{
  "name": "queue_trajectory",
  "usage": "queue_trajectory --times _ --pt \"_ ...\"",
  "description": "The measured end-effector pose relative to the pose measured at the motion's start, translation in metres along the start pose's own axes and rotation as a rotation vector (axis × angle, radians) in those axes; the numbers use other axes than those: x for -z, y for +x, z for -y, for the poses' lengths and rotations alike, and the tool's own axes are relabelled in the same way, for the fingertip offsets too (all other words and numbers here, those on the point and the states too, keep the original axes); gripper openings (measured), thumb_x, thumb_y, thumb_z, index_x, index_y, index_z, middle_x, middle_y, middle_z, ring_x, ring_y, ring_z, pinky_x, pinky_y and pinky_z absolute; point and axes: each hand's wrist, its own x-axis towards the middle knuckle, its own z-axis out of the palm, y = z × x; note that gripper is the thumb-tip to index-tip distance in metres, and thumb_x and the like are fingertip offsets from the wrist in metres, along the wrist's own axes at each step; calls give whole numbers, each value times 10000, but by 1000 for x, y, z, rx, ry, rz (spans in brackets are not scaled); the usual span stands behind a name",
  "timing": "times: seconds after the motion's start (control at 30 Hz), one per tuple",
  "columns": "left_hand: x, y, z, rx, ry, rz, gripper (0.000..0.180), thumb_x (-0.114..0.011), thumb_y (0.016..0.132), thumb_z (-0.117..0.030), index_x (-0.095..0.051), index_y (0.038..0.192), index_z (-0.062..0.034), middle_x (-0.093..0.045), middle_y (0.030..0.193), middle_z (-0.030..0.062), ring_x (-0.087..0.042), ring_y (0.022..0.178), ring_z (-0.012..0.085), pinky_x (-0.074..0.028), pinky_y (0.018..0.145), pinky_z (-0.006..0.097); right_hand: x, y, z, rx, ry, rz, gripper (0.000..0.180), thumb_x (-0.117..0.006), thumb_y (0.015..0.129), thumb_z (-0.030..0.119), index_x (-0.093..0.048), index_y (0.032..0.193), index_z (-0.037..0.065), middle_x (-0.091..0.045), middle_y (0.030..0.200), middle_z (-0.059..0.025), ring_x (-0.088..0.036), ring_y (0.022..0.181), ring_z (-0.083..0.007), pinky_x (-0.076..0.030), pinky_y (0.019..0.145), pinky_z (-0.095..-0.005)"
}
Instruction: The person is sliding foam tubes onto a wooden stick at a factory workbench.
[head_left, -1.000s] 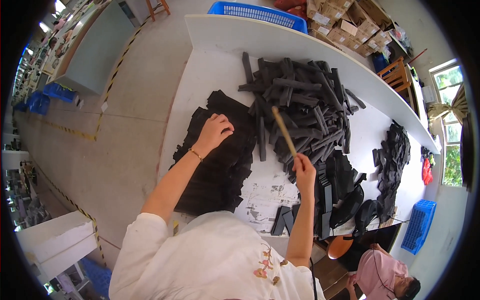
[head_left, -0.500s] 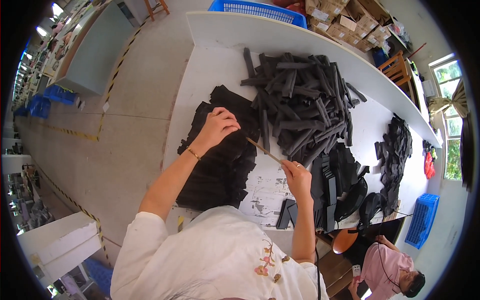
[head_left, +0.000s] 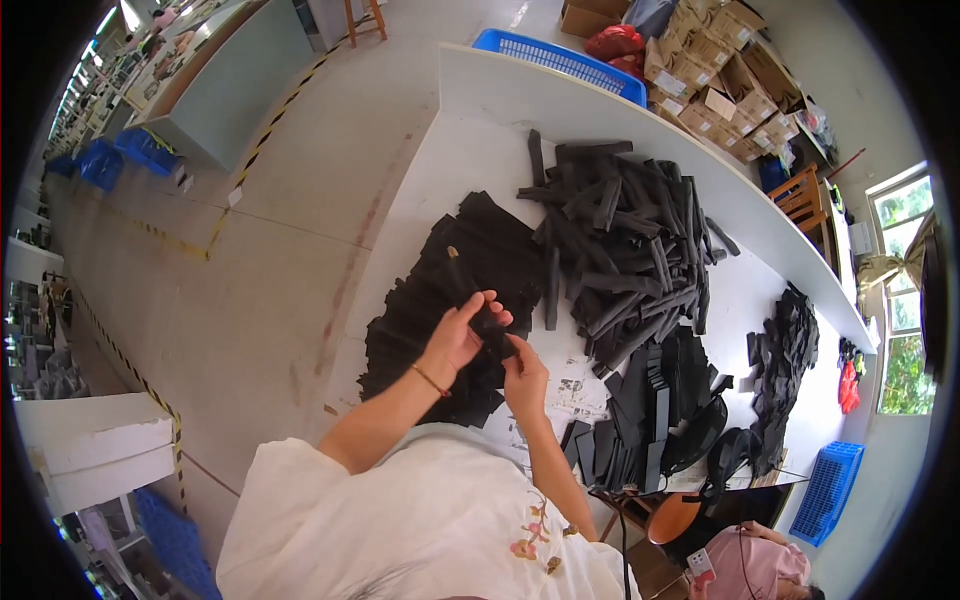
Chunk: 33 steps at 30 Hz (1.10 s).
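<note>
Black strip (head_left: 487,325) is what I hold with both hands, low over the near part of the white table (head_left: 520,110). My left hand (head_left: 455,335) wraps its fingers around the strip from the left, so that grip is closed on it. My right hand (head_left: 522,375) pinches the lower end of the same strip with the fingertips, so that grip is closed on it too. A thin stick (head_left: 458,268) pokes up and away from the top of the strip, and I cannot tell how far it goes inside. There is a thin band on my left wrist. Just behind my hands lies a flat stack of black sheets (head_left: 440,290) that reaches to the left edge of the table. To the right of it sits a big messy pile of black tubes (head_left: 630,240), lying every which way. Near my right elbow there is a smaller stack of flat black pieces (head_left: 640,420). Farther right, well apart, is another dark heap (head_left: 785,370). A blue basket (head_left: 560,62) stands past the far edge of the table, and another blue basket (head_left: 825,490) sits on the floor at the right. Another person in a pink top (head_left: 745,565) sits low at the bottom right.
</note>
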Motion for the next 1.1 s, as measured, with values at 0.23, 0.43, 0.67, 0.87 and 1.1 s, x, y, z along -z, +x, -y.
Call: queue_trajectory --times 0.23,0.43,0.67,0.87,1.1 --pt "-14 -16 9 -95 -4 -140 224 -655 883 -223 -621 1007 -40 -647 837 68 -646 763 216 -545 753 383 -15 -31 19 -105 -26 -90 182 -533 877 17 -570 1054 0 -630 744 -124 -587 631 -179 -471 604 -296" --pt "-18 -13 3 -150 35 -212 232 -716 835 -213 -642 930 -15 -652 794 89 -623 652 191 -531 608 323 1 -62 16 -224 -134 112 131 -574 903 124 -581 861 0 -583 587 -151 -567 495 -254 -436 495 -356" --pt "-9 -7 -1 -222 166 -256 237 -708 843 -222 -636 865 2 -570 622 38 -416 397 72 -263 347 212 36 -106 16 -244 -98 208 171 -569 907 133 -572 800 0 -559 548 -136 -565 481 -236 -418 470 -344" --pt "-20 -15 15 -5 150 -210 349 -682 854 -351 -636 905 -8 -478 499 5 -325 332 73 -201 345 224 82 -135 38 -232 -204 257 169 -560 916 134 -572 802 10 -541 541 -112 -555 470 -213 -421 467 -334" --pt "-26 -33 7 -41 75 -214 592 -574 881 -509 -469 1189 -15 -631 831 140 -639 719 265 -544 660 377 63 -111 37 -278 -134 152 186 -547 924 147 -588 818 -1 -533 531 -101 -513 463 -173 -401 465 -319"
